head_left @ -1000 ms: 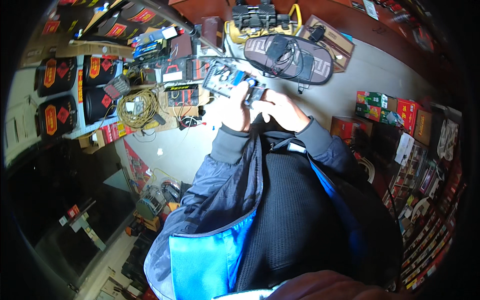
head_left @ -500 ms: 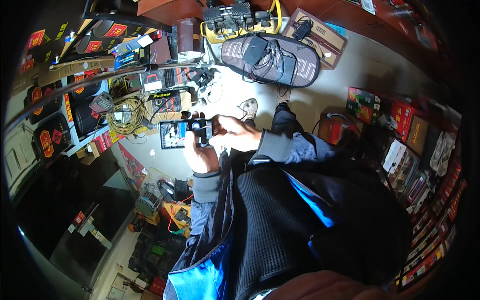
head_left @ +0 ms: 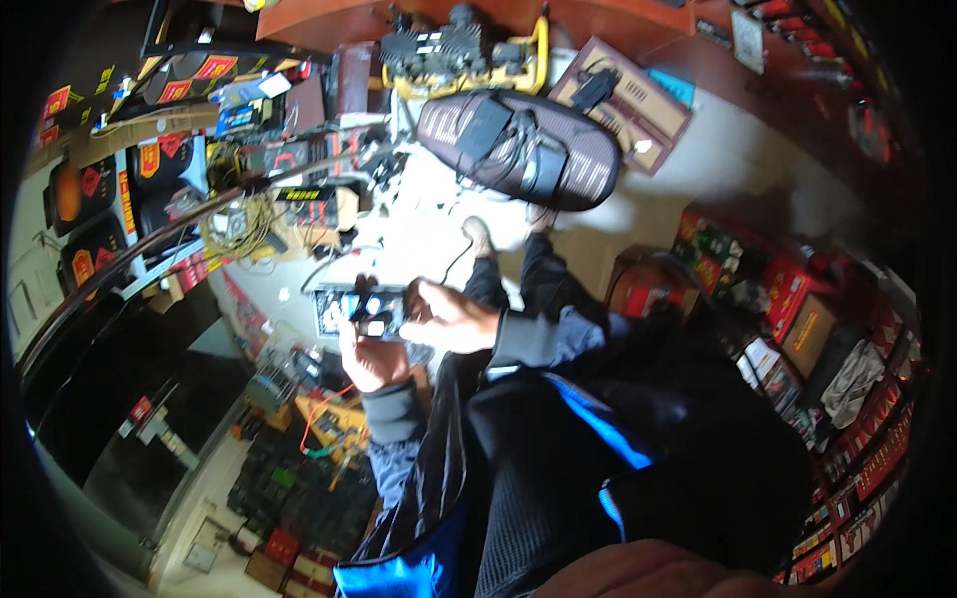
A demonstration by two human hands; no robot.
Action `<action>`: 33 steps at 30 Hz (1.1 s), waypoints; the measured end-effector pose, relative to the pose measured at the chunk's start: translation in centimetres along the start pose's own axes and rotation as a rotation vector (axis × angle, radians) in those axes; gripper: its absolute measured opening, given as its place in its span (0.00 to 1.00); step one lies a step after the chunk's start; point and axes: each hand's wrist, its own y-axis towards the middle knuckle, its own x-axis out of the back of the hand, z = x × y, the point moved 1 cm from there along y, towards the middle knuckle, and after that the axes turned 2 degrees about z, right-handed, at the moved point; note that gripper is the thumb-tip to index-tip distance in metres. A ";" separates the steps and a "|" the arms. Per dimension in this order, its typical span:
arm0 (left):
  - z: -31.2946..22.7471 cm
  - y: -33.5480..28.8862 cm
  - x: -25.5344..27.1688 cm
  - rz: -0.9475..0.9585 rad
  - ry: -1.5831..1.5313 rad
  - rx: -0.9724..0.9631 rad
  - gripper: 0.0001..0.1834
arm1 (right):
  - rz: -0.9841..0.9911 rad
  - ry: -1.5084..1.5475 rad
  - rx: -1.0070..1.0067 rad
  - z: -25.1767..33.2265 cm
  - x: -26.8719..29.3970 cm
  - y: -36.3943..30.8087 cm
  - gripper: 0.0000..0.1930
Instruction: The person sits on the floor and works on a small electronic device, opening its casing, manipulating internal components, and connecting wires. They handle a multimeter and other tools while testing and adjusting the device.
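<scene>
We have both hands clamped on one small, dark, rectangular device with a glossy face, toward nine o'clock from the middle of our view.

Our left hand grips its edge at six o'clock; our right hand closes round its end at three o'clock; glare and blur hide the exact place of some fingertips; toward twelve o'clock, well apart from our hands, we see a black machine in a yellow tubular frame; just below it lies a long, dark brown oval board bearing black adapters and cables; toward ten o'clock we see a coil of tan cord; toward three o'clock, a red cardboard box.
</scene>
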 end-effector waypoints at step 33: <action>0.7 -2.5 3.1 -0.124 -0.201 -0.161 0.36 | 0.312 0.033 -0.299 -0.5 -1.3 2.1 0.16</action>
